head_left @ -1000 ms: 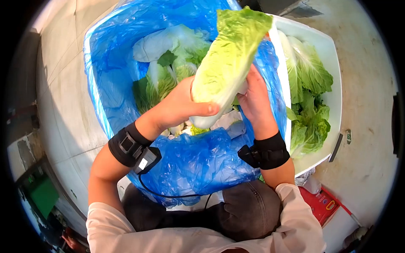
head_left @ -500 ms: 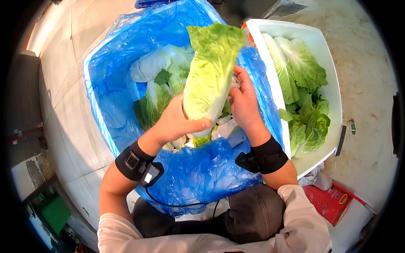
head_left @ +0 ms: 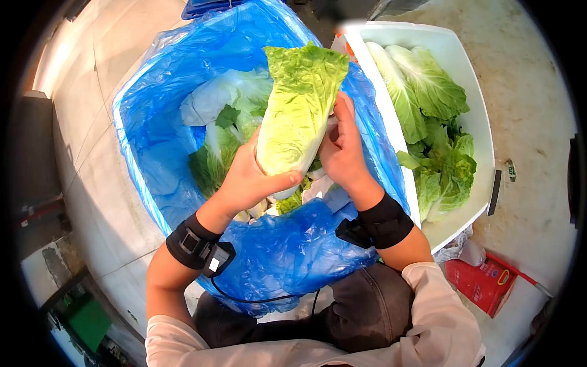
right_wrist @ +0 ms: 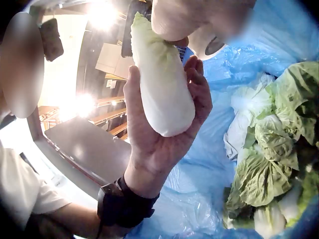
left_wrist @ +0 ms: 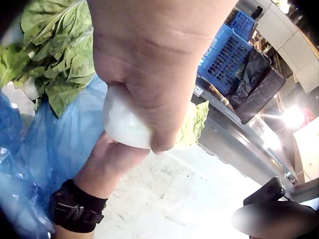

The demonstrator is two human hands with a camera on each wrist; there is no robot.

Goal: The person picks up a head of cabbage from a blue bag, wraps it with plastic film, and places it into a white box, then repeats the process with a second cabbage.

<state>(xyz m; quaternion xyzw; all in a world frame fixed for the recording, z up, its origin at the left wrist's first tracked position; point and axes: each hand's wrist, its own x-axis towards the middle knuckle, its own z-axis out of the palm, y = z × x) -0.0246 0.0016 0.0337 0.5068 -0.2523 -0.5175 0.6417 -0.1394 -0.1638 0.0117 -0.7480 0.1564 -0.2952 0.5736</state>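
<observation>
A pale green napa cabbage (head_left: 296,110) is held above the blue-lined container, leafy end away from the body. My left hand (head_left: 247,180) grips its white base, thumb across the front; the right wrist view shows the fingers wrapped round the base (right_wrist: 167,107). My right hand (head_left: 344,150) is at the cabbage's right side, thumb and index finger pinching a small pale thing (head_left: 332,122). In the right wrist view this pale thing (right_wrist: 202,46) looks rounded with a dark gap; I cannot tell its kind. The left wrist view shows the right hand (left_wrist: 117,152) partly behind the base.
More cabbages (head_left: 220,150) lie in the blue plastic liner (head_left: 156,147) beneath the hands. At the right stands a white box (head_left: 480,159) holding leafy cabbages (head_left: 422,92). A red package (head_left: 477,284) lies on the floor. Blue crates (left_wrist: 224,59) show in the left wrist view.
The cabbage has come down and left in the head view and stands more upright. The right hand has closed its thumb and finger on the small pale thing beside it. The left hand keeps its grip.
</observation>
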